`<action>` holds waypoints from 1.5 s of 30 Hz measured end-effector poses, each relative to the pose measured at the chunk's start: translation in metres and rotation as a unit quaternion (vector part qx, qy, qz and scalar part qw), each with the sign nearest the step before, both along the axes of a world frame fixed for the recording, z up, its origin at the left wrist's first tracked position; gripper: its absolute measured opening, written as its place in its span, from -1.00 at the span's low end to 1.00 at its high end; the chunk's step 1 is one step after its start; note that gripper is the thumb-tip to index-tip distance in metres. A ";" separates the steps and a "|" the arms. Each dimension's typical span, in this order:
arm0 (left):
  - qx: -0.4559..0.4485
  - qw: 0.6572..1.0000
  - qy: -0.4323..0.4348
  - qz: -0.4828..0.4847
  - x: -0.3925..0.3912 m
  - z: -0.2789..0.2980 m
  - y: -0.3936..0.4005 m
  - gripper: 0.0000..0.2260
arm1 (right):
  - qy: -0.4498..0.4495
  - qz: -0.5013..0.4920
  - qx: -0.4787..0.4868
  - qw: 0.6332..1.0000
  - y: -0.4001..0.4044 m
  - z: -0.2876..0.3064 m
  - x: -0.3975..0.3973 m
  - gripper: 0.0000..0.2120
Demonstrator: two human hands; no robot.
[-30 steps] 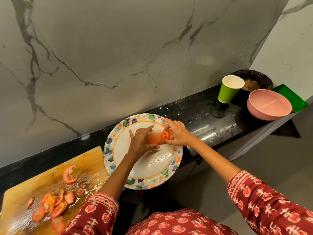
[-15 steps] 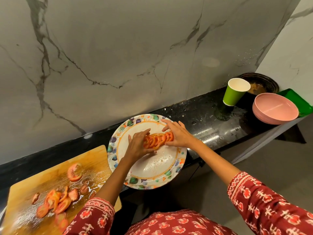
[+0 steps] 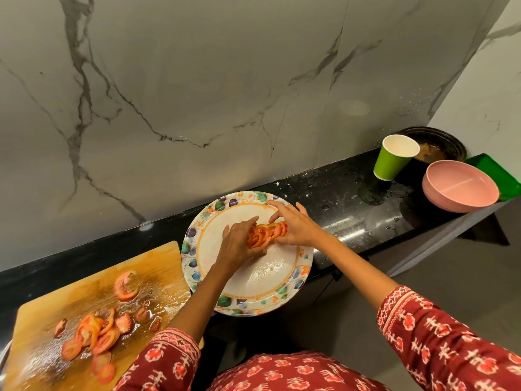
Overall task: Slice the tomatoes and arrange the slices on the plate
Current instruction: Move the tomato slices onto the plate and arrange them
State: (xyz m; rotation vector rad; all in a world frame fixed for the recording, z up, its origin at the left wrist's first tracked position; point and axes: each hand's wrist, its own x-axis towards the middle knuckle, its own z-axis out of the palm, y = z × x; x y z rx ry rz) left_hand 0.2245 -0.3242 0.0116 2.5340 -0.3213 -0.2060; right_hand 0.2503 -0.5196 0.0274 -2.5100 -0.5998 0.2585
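We look down from head height at a black counter [image 3: 346, 198] set against a grey marbled wall [image 3: 225, 80]. In the middle sits a round plate [image 3: 253, 289] with a border of coloured leaves, its near edge hanging a little over the counter's front. On the far half of the plate lies a short row of tomato slices [image 3: 266, 234], red rounds leaning on one another like fallen dominoes. We see both hands closed in on that row from either end. The left hand [image 3: 236, 246] cups the left end, fingers curved around the slices and touching them. The right hand [image 3: 296, 225] holds the right end, thumb and fingers curled against the last slices, while its forefinger stretches out over the plate's far rim. Both forearms are bare, and lower down we see red sleeves [image 3: 451, 342] printed with a pale pattern. To the left of the plate, just beside it, lies a wet wooden cutting board [image 3: 70, 286]. On it rest more cut tomato pieces [image 3: 95, 334], a loose heap of slices near the front and one larger piece [image 3: 125, 286] farther back. At the far right of the counter, well apart from the plate, stands a green paper cup [image 3: 393, 162], with a pink bowl [image 3: 459, 186] to its right, a dark round dish [image 3: 439, 145] behind them, and a green tray [image 3: 496, 173] at the edge.
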 end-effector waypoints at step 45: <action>0.016 0.998 -0.001 0.054 -0.009 0.011 0.006 -0.33 | 0.037 0.018 -0.044 0.998 0.021 0.008 0.005 -0.08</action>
